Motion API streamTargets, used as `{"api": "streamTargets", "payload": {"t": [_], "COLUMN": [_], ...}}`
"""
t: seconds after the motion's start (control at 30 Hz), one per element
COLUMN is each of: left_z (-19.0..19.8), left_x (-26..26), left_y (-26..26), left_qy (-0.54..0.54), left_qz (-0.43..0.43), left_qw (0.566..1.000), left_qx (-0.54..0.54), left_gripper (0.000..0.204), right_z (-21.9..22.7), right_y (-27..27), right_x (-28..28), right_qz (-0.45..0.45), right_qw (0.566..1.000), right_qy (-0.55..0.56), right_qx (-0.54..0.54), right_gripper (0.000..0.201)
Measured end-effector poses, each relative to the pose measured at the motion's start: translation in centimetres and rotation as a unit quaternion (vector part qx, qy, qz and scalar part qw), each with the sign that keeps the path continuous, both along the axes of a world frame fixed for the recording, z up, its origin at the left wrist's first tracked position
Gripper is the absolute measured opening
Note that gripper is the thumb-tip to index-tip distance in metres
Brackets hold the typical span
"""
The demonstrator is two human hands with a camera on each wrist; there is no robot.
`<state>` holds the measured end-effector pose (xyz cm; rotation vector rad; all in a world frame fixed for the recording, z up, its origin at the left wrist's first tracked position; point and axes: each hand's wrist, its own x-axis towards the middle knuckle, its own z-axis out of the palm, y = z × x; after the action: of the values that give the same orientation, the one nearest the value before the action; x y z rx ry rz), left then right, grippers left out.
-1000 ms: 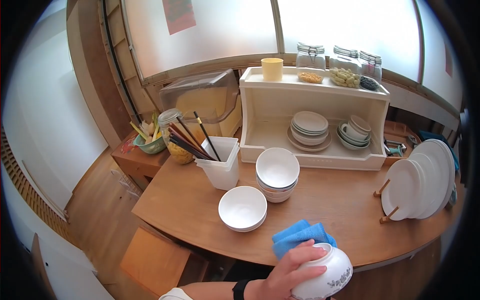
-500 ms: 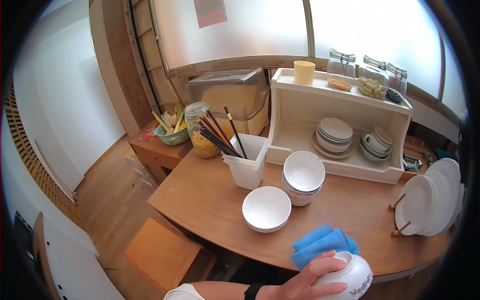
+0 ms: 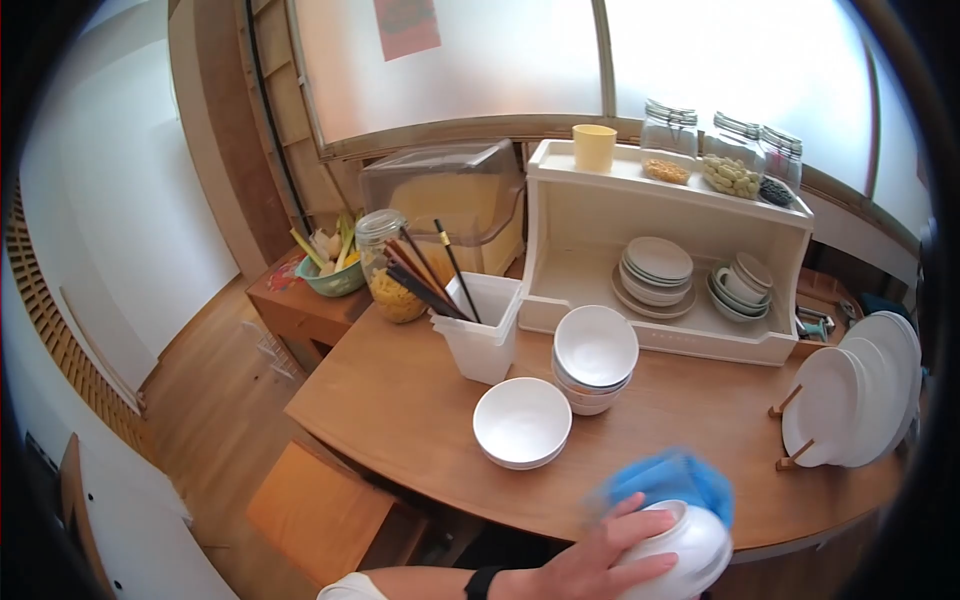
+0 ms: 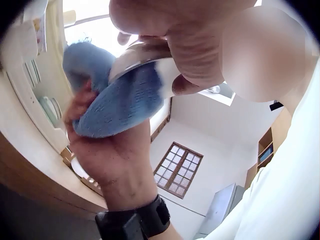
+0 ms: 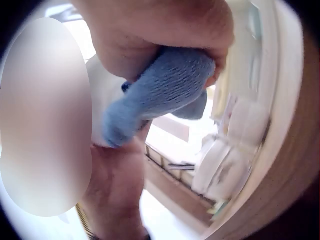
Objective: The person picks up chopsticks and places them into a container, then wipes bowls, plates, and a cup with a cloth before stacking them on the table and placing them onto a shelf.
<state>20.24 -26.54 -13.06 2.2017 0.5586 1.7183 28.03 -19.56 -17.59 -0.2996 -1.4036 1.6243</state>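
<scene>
My left hand (image 3: 598,562) grips a white bowl (image 3: 695,555), tilted with its foot ring up toward the head camera, over the table's front edge. A blue cloth (image 3: 668,478) shows behind the bowl, blurred in the head view. My right hand (image 4: 112,152) holds that cloth in the left wrist view and presses it against the bowl's rim and inside; in the head view this hand is hidden behind bowl and cloth. Fingers of the right hand curl round the bunched cloth (image 5: 170,82) in the right wrist view.
Left of the work stand two stacked bowls (image 3: 522,420) and a taller bowl stack (image 3: 596,345). Behind them are a chopstick holder (image 3: 480,345) and a white shelf (image 3: 660,340) with dishes. White plates (image 3: 825,405) stand in a rack at right. A wooden stool (image 3: 315,510) is lower left.
The head view swung left, then slightly back. The left hand keeps hold of the bowl, which turns so its flower pattern no longer shows, while the blue cloth shifts and spreads behind it.
</scene>
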Motion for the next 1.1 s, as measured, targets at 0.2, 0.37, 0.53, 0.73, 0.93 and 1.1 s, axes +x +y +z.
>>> {"api": "streamTargets", "payload": {"t": [0.2, 0.37, 0.53, 0.73, 0.93, 1.1], "left_z": [0.3, -0.6, 0.1, 0.5, 0.0, -0.8], "left_x": [-0.2, 0.7, -0.5, -0.7, -0.4, 0.0], "left_y": [0.3, -0.1, -0.2, -0.5, -0.4, -0.6], "left_qy": [0.019, -0.003, 0.039, 0.091, 0.036, 0.037], "left_qz": [-0.014, -0.038, -0.007, -0.007, 0.042, 0.011], "left_qw": [1.000, 0.999, 0.999, 0.996, 0.998, 0.999], "left_qx": [-0.003, -0.002, -0.009, -0.002, -0.005, 0.011], "left_gripper": [0.038, 0.038, 0.056, 0.054, 0.038, 0.039], "right_z": [0.6, 0.6, 0.1, 0.2, 0.0, 0.0], "right_y": [-0.3, -0.9, -2.2, -2.9, -4.3, -4.6], "right_x": [1.4, 2.8, 3.8, 4.6, 4.0, 4.0], "right_qz": [-0.034, -0.066, -0.090, -0.110, -0.124, -0.135], "right_qw": [0.999, 0.996, 0.993, 0.989, 0.991, 0.983], "right_qy": [-0.024, -0.043, -0.059, -0.083, -0.055, 0.019], "right_qx": [0.028, 0.042, 0.043, 0.057, 0.000, -0.119], "right_gripper": [0.044, 0.045, 0.045, 0.046, 0.042, 0.034]}}
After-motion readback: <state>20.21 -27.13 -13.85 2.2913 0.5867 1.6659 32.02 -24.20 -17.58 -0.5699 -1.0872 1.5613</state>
